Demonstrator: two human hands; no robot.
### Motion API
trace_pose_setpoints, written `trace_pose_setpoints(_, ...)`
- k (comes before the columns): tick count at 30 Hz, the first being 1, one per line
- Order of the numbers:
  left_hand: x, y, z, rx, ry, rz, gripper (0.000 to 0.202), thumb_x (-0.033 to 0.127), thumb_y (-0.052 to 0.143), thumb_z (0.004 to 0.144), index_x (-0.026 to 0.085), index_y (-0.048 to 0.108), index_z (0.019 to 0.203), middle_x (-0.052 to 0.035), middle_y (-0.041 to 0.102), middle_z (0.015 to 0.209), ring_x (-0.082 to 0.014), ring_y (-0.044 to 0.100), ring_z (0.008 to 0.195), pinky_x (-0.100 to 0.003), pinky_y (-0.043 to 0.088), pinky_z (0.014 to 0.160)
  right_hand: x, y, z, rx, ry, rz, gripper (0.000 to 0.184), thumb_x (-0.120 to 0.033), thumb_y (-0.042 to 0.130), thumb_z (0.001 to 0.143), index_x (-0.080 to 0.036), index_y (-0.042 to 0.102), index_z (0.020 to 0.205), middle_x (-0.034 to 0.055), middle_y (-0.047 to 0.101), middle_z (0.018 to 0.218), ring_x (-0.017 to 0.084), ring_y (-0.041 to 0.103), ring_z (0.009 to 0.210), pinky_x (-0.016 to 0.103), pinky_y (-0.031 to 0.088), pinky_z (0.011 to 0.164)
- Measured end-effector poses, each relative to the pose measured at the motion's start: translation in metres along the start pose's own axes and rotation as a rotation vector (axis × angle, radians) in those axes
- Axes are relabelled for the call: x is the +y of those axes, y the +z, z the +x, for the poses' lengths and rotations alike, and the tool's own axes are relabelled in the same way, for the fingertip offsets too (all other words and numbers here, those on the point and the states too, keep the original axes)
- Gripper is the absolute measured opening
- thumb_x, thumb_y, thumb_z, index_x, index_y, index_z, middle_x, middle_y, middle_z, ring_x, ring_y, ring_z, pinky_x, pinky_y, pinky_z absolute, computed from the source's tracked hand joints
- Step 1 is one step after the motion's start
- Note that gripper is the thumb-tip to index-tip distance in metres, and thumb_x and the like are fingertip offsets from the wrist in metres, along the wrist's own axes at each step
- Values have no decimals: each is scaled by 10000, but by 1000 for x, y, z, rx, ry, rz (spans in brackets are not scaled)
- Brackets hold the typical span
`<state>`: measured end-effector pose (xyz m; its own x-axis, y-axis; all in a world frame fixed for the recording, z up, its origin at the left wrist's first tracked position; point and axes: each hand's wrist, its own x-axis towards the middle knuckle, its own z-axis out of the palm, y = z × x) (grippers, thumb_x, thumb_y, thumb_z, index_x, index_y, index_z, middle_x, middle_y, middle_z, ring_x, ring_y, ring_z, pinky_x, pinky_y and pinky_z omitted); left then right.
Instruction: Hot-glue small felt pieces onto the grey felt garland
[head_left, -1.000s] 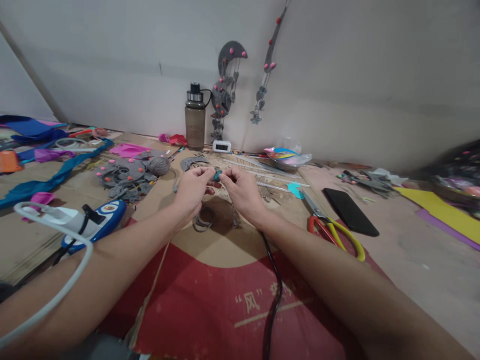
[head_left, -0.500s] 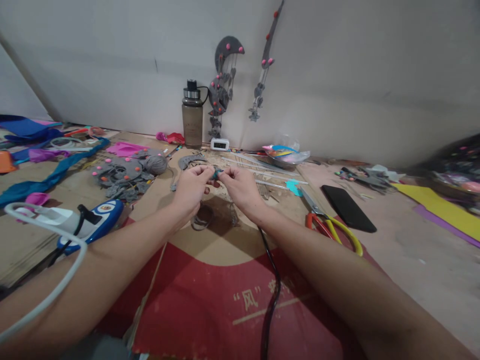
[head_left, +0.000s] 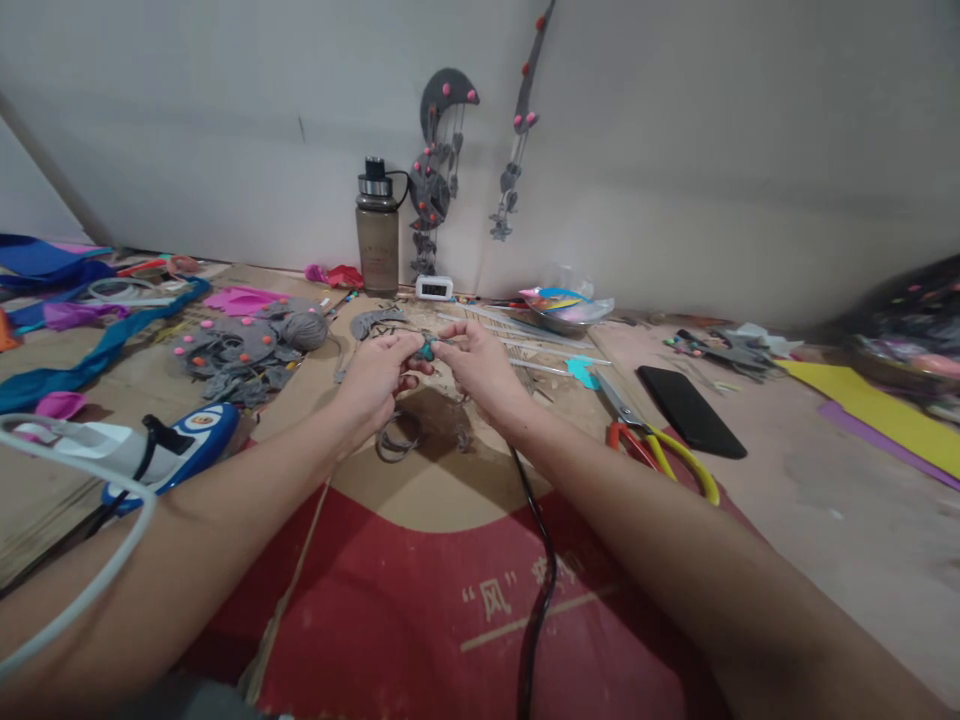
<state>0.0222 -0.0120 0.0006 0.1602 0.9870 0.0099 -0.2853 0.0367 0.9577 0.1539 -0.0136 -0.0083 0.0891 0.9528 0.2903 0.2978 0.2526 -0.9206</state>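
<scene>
Both hands meet above the cardboard in the middle of the head view. My left hand [head_left: 379, 378] pinches a small teal piece [head_left: 427, 350] between thumb and forefinger, its other fingers curled below. From the other side, the fingertips of my right hand [head_left: 481, 372] close on the same piece. What exactly it is cannot be made out; fingers cover much of it. Grey yarn [head_left: 397, 440] lies in loops on the cardboard under the hands. Just beyond the left hand rests a grey felt crescent [head_left: 376, 321].
Right of my hands lie scissors [head_left: 637, 425], a black phone [head_left: 690, 410] and a teal scrap [head_left: 583, 372]. A bottle [head_left: 377, 235] and a small white clock [head_left: 434, 288] stand by the wall. Grey felt pieces [head_left: 240, 345] lie left. A black cable [head_left: 541, 550] crosses the red-printed cardboard [head_left: 375, 610].
The whole view has shifted slightly, moving things a little left. Both hands keep their pinch on the teal piece, with the right fingers slightly more raised and spread.
</scene>
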Motion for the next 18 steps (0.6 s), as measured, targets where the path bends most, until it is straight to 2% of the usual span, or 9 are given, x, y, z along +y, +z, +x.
trace_pose_setpoints(5, 3, 1, -2, -42, -49, -72, 97, 209, 633, 733, 116, 610, 725, -34, 609, 633, -84, 589, 539, -140, 388, 414, 3, -1, 2, -37, 16, 55, 133, -307, 541, 732, -181, 549, 690, -68, 445, 523, 67, 345, 450, 211, 272, 462)
trace_pose_setpoints(11, 7, 3, -5, -19, -59, -27, 69, 169, 642, 702, 112, 626, 736, -52, 635, 676, -110, 620, 560, -162, 426, 421, 3, -1, 1, -26, 45, 16, 147, -318, 540, 722, -178, 564, 686, -66, 447, 507, 63, 330, 432, 210, 241, 436)
trace_pose_setpoints(18, 4, 2, -3, 25, -34, 69, 136, 190, 714, 639, 126, 601, 680, -24, 603, 610, -115, 608, 522, -168, 400, 404, 2, 2, -2, -16, 40, -20, 132, -298, 556, 713, -168, 567, 692, -60, 475, 529, 67, 357, 458, 215, 237, 453)
